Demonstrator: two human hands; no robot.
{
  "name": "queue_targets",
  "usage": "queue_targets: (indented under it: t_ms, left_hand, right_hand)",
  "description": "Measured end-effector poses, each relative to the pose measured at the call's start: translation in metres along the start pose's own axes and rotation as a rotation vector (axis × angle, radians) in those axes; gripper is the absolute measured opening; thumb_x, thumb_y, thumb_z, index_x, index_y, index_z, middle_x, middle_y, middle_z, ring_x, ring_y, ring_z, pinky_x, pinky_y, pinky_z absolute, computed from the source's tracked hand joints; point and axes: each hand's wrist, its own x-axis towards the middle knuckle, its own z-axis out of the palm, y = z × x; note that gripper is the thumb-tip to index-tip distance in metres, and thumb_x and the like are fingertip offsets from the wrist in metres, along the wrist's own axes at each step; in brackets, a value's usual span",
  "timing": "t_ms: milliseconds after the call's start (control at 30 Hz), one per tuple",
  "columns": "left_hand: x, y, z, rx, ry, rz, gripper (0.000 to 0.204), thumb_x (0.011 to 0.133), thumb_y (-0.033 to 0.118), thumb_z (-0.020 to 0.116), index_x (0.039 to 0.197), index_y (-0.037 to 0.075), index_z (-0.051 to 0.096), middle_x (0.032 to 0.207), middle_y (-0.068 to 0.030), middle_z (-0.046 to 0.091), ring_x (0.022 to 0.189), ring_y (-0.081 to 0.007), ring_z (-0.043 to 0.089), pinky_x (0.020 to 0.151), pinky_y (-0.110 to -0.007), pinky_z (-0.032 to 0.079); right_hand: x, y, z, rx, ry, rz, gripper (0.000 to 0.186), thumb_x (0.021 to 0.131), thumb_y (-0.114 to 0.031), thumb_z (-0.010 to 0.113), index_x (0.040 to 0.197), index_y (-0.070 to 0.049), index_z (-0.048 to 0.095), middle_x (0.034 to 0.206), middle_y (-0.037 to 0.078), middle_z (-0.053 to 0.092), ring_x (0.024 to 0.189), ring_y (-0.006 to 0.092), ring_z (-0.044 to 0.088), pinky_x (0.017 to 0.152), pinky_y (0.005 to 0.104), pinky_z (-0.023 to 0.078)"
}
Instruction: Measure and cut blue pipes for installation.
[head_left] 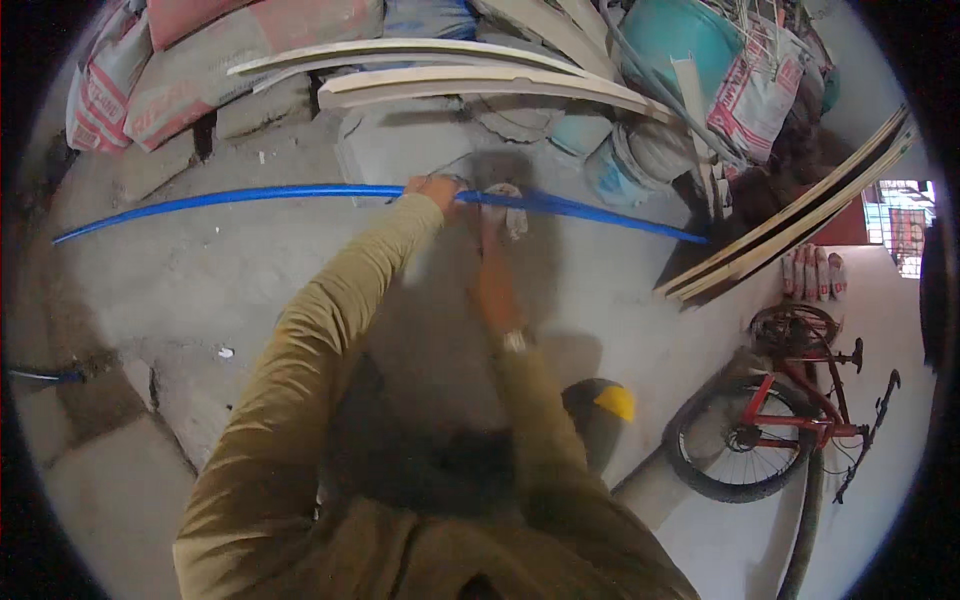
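In the head view, the person's left hand (pixel 435 188) is closed around a long blue pipe (pixel 300 192), near the middle of its length. The pipe runs crosswise in front of the person, above the grey floor (pixel 270 280), its ends reaching well out to both sides. The right hand (pixel 494 285) is blurred, just below the pipe — how far its fingers are bent, and whether they have hold of anything, cannot be told. A pale band (pixel 514 341) circles the right wrist. Beyond the pipe lie stacked sacks (pixel 265 40), long pale strips (pixel 480 82) and a teal tub (pixel 675 40); a red bicycle (pixel 818 428) is off to the right.
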Motion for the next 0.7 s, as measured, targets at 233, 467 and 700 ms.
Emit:
queue_targets:
  t_ms: [233, 467, 700]
  left_hand:
    - [0.011, 0.025, -0.016, -0.016, -0.05, -0.016, 0.023, 0.085, 0.031, 0.063, 0.107, 0.023, 0.066, 0.111, -0.0067, 0.067, 0.107, -0.0263, 0.063, 0.089, -0.045, 0.048]
    - [0.01, 0.014, 0.021, -0.017, 0.089, -0.044, 0.032, 0.081, 0.028, 0.066, 0.113, 0.024, 0.063, 0.101, -0.0085, 0.069, 0.097, -0.0306, 0.066, 0.085, -0.046, 0.052]
    - [0.009, 0.0, 0.016, -0.031, 0.076, -0.074, 0.03, 0.08, 0.03, 0.066, 0.109, 0.025, 0.065, 0.106, -0.0072, 0.067, 0.101, -0.0301, 0.064, 0.087, -0.045, 0.051]
  right_hand:
    - [0.027, 0.006, -0.012, 0.007, -0.152, 0.321, 0.077, 0.081, -0.002, 0.053, 0.151, -0.016, 0.024, 0.13, 0.03, 0.052, 0.11, 0.0457, 0.056, 0.085, 0.0508, 0.048]
    - [-0.013, -0.004, -0.021, 0.057, -0.13, 0.31, 0.077, 0.079, -0.001, 0.053, 0.15, -0.015, 0.027, 0.128, 0.028, 0.054, 0.113, 0.0464, 0.054, 0.087, 0.0488, 0.048]
    - [-0.01, -0.019, -0.022, 0.075, -0.149, 0.236, 0.08, 0.08, 0.002, 0.05, 0.153, -0.018, 0.022, 0.125, 0.026, 0.056, 0.101, 0.0455, 0.058, 0.082, 0.0497, 0.048]
